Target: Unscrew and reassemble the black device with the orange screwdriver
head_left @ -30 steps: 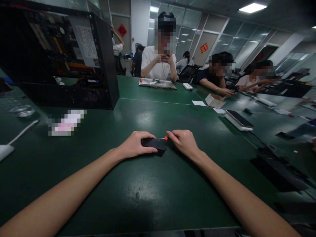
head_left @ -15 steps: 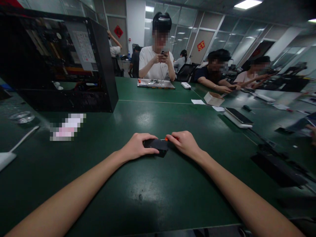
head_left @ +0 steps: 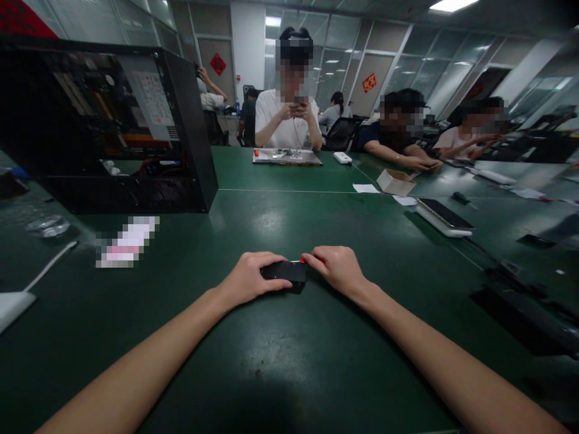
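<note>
Between the thumb and fingers of my left hand (head_left: 248, 274) is a flat black rectangular device (head_left: 287, 272), held just above the green table, with its dark shadow or underside below. My right hand (head_left: 339, 265) is closed around a thin tool with an orange end (head_left: 303, 259). A narrow bright shaft runs from that end leftward along the device's far edge. Whether the shaft touches the device I cannot tell, and most of the tool is hidden inside my right fist.
A black open-sided computer case (head_left: 181, 175) stands at the left, with a blurred white-pink item (head_left: 131, 241) before it. A small carton (head_left: 395, 182) and a white box-like device (head_left: 443, 218) lie to the right. Across the table (head_left: 280, 211), a person (head_left: 289, 120) sits behind a flat panel (head_left: 287, 157).
The whole view has shifted slightly, so the table and hands sit a little lower. My left hand still holds the black device, and my right hand stays at its right end with the tool.
</note>
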The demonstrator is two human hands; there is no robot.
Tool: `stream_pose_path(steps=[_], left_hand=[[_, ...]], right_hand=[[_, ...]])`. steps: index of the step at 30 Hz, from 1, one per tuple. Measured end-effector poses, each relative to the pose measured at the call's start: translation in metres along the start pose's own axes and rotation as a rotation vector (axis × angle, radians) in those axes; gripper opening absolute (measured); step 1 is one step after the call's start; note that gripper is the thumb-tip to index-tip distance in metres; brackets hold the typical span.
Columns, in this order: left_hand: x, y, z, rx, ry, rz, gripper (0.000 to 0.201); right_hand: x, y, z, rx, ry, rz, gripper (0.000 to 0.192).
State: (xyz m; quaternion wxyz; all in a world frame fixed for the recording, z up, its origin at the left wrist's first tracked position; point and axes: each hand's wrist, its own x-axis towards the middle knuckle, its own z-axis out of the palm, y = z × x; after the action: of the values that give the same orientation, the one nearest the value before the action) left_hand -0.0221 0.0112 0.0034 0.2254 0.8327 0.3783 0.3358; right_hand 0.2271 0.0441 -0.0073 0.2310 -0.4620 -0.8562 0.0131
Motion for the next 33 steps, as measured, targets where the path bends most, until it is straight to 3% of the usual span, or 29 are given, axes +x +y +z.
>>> stream_pose_path(steps=[7, 18, 26, 33], left_hand=[[-0.001, -0.004, 0.000, -0.006, -0.005, 0.018, 0.047], [-0.001, -0.002, -0.002, 0.047, -0.009, 0.025, 0.042], [-0.002, 0.002, -0.004, 0.057, 0.019, 0.031, 0.039], [-0.003, 0.001, -0.003, 0.051, 0.009, 0.078, 0.043]], right_hand=[[-0.004, -0.003, -0.001, -0.061, 0.077, -0.047, 0.061], [0.003, -0.005, 0.011, 0.195, -0.038, 0.091, 0.066], [0.004, 0.008, -0.001, 0.139, 0.007, -0.056, 0.061], [0.005, 0.007, 0.006, 0.190, -0.023, -0.086, 0.055]])
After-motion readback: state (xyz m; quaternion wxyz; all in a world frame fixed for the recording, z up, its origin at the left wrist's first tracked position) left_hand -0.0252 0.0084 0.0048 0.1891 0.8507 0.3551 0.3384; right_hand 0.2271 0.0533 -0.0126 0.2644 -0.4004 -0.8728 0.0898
